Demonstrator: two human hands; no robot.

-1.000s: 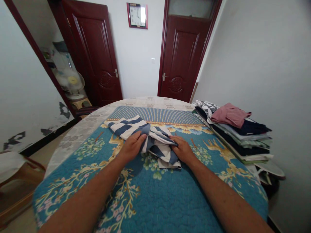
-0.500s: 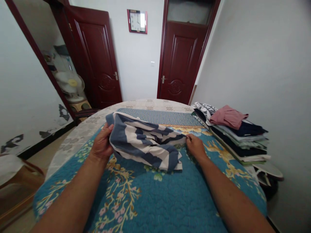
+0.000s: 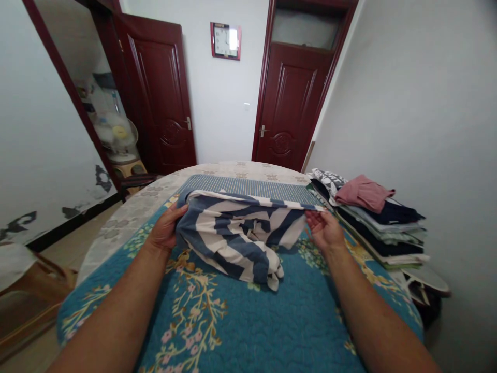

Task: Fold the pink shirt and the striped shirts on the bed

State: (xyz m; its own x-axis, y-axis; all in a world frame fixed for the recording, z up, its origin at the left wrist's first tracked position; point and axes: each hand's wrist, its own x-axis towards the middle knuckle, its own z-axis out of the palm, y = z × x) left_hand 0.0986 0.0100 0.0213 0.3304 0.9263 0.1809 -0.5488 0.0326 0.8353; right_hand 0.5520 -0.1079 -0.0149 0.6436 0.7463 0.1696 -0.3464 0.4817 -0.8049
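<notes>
A blue and cream striped garment (image 3: pixel 233 233), its exact kind unclear, is stretched between my two hands above a teal floral quilted cloth (image 3: pixel 272 326). My left hand (image 3: pixel 166 228) grips its left end, thumb on top and the other fingers mostly hidden by the fabric. At the far right corner, my right hand (image 3: pixel 324 228) pinches the edge, palm partly turned up. The upper edge runs fairly straight from hand to hand, while the lower part hangs in crumpled folds onto the quilted cloth.
To the right, a stack of folded clothes (image 3: pixel 382 228) stands by the wall, a pink garment (image 3: pixel 365 193) on top. The round table's patterned cover (image 3: pixel 116 228) shows around the quilted cloth. A wooden chair (image 3: pixel 39 285) stands at left, a stool (image 3: pixel 427 282) at right.
My right hand has moved right and slightly up, turning its palm upward and drawing the garment's upper edge straighter. The lower folds have shifted. My left hand keeps its grip.
</notes>
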